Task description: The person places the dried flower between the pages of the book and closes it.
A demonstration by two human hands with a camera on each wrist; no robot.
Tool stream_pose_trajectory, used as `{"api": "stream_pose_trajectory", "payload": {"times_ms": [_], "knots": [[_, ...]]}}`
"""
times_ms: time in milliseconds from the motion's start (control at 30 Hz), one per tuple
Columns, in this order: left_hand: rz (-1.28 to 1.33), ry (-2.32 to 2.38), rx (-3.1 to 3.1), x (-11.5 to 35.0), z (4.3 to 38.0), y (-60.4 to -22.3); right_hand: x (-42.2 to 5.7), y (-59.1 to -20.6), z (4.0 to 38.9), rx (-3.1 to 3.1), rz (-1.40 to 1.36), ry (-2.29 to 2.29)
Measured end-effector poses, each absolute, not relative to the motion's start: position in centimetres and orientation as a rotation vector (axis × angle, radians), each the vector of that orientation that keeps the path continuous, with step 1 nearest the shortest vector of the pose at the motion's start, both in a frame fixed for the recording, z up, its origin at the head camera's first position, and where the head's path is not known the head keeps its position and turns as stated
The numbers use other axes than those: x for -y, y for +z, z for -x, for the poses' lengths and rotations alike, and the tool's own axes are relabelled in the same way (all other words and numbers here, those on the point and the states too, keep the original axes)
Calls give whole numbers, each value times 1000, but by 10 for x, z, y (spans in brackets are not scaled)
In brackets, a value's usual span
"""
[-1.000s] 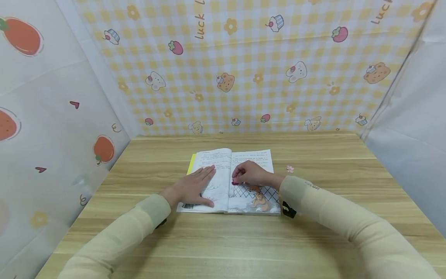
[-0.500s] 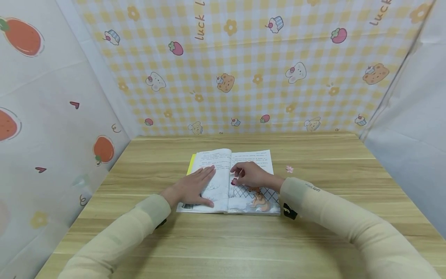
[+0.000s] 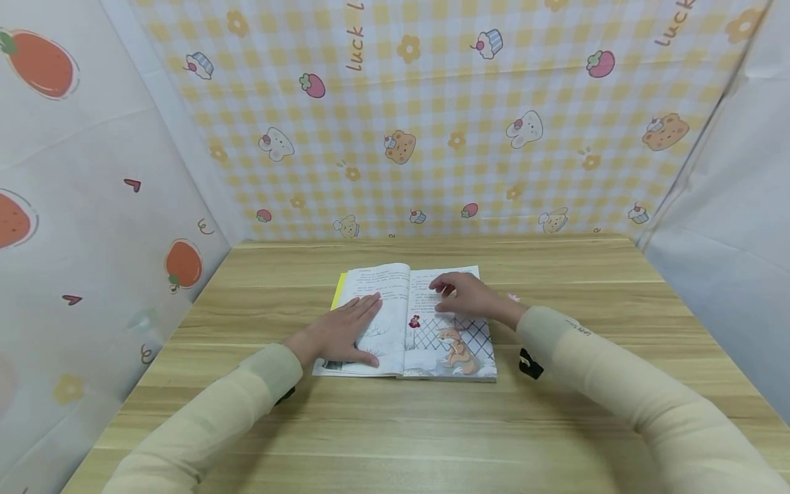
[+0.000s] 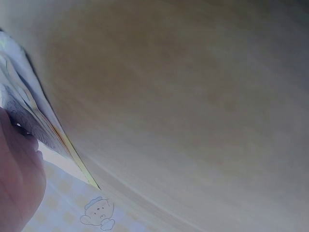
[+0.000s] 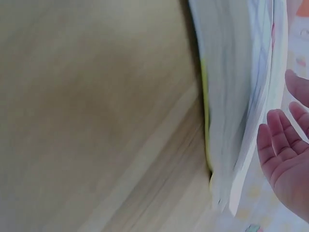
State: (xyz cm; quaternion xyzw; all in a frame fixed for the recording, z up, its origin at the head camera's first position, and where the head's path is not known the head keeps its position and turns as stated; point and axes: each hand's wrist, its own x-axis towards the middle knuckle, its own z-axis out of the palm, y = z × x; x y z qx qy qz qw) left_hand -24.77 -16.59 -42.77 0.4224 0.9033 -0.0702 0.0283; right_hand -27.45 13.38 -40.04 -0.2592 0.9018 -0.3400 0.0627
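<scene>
An open book (image 3: 426,367) lies on the table, with text on both pages and a drawing of a fox-like animal by a fence on the right page. My left hand (image 3: 347,331) rests flat on its left page, fingers spread. On the right page, close to the fold, sits a small dark red piece (image 3: 415,321), perhaps flower-shaped. My right hand (image 3: 465,296) hovers over that page's upper part, fingers loosely bent and holding nothing. In the right wrist view, the right hand (image 5: 289,150) shows its bent fingers beside the book's thick page block (image 5: 231,96).
A small pink flower (image 3: 513,298) lies on the wooden table (image 3: 395,439) right of the book, partly behind the right wrist. A yellow cover edge (image 3: 339,288) sticks out at the book's left. A checked cloth (image 3: 432,171) hangs behind the table.
My right hand has let go of the dark red piece, which stays on the page by the fold. The hand has drawn back to the right. My left hand has not moved.
</scene>
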Motion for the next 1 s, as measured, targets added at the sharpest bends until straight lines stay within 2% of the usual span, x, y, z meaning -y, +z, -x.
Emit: {"api": "stream_pose_trajectory", "payload": {"times_ms": [567, 1000], "knots": [[-1315, -210, -2799, 166, 246, -426, -182, -409, 304, -2995, 667, -654], [-1303, -215, -2799, 166, 247, -427, -193, -418, 312, -3068, 782, -170]]}}
